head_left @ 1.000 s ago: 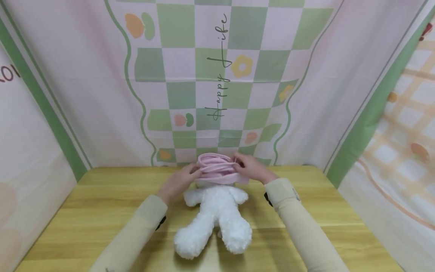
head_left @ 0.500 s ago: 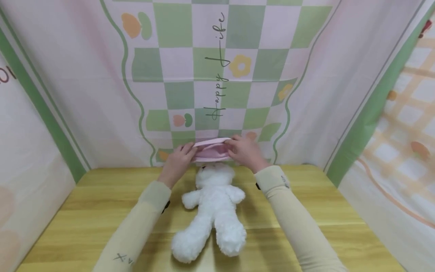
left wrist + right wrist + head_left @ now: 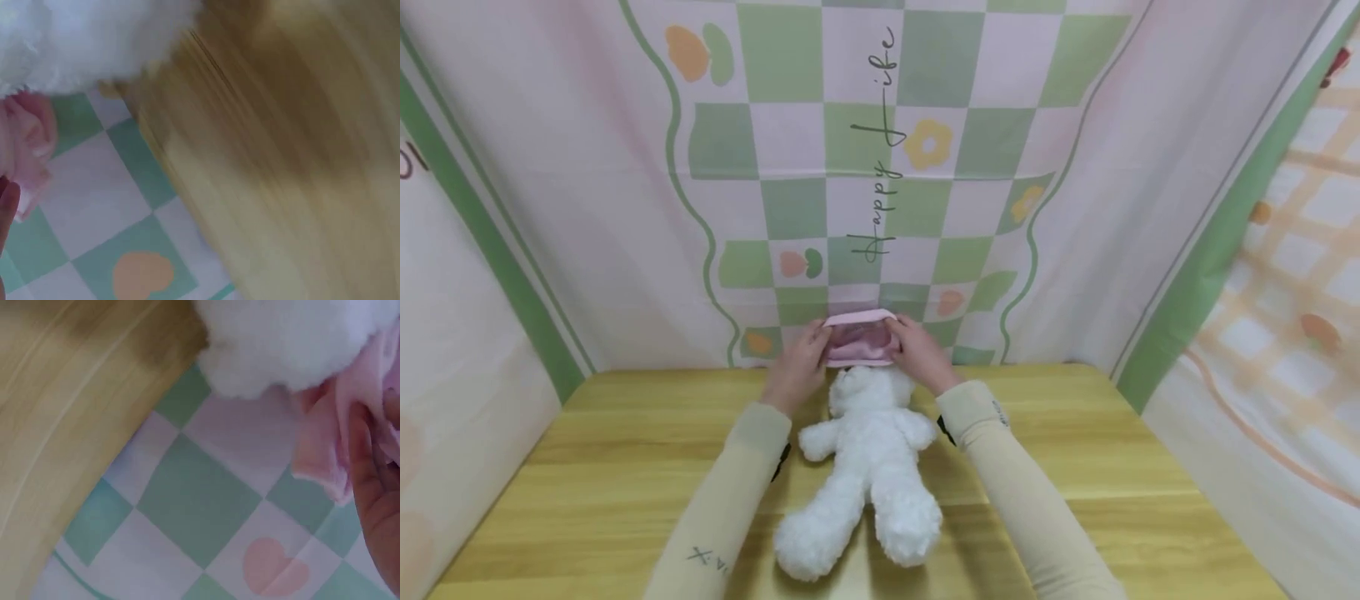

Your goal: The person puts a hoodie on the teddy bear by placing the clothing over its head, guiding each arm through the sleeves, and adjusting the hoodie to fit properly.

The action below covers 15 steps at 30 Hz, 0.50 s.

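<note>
A white plush toy [image 3: 872,450] lies on the table with its legs toward the front edge and its head at the back. Just beyond the head, a pink cloth garment [image 3: 859,348] is held up with its opening spread toward me. My left hand [image 3: 797,367] grips the garment's left side, thumb and fingers pinching the edge. On the opposite side my right hand [image 3: 921,350] pinches the edge too. In the right wrist view, fingers [image 3: 369,462] bunch the pink fabric [image 3: 325,444] beside the white fur. Only a fingertip of the left hand shows in the left wrist view.
The wooden table [image 3: 625,467] ends at a hanging cloth backdrop [image 3: 790,142] with green and white checks right behind the garment. Further printed cloths hang at the left [image 3: 460,292] and right [image 3: 1285,317] sides.
The pink garment has lifted off the plush toy's head toward the backdrop, uncovering the head. Its opening has spread, then narrowed slightly as both hands moved closer together.
</note>
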### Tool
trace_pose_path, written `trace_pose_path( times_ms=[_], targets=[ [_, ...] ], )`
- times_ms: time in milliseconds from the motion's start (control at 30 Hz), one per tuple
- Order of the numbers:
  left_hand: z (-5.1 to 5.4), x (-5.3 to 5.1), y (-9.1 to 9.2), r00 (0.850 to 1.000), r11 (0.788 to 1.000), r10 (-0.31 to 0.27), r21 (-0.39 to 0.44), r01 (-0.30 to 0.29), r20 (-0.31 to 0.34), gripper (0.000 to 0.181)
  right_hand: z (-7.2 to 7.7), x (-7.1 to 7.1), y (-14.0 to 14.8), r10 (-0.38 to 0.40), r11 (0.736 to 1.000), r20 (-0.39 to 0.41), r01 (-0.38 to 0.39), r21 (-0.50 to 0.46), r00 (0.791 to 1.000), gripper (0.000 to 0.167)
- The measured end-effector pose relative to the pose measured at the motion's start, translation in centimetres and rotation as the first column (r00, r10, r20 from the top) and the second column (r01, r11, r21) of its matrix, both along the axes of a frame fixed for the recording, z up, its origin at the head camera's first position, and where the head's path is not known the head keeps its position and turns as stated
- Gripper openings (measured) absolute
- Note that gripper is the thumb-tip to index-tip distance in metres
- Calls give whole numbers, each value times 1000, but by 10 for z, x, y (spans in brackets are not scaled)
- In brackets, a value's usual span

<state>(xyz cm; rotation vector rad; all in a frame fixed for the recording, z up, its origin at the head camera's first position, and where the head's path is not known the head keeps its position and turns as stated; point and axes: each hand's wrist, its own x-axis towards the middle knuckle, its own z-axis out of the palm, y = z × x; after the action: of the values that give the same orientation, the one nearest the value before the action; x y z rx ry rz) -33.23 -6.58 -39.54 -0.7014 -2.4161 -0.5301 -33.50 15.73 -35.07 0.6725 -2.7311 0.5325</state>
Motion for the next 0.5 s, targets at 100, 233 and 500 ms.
trace_pose_path(
  times_ms=[100, 233, 500],
  targets=[
    [-3, -3, 2, 998, 999, 19, 28, -21, 64, 50, -4, -1, -1, 9, 1000, -2, -10, -27, 1000, 53],
    [-9, -5, 2, 995, 998, 59, -33, -57, 82, 55, -13, -6, 2, 42, 999, -70, -42, -1, 997, 49],
    [-29, -7, 1, 998, 972, 60, -225, -60, -9, 58, -41, -20, 18, 156, 986, -105, -162, -48, 982, 31]
  ],
)
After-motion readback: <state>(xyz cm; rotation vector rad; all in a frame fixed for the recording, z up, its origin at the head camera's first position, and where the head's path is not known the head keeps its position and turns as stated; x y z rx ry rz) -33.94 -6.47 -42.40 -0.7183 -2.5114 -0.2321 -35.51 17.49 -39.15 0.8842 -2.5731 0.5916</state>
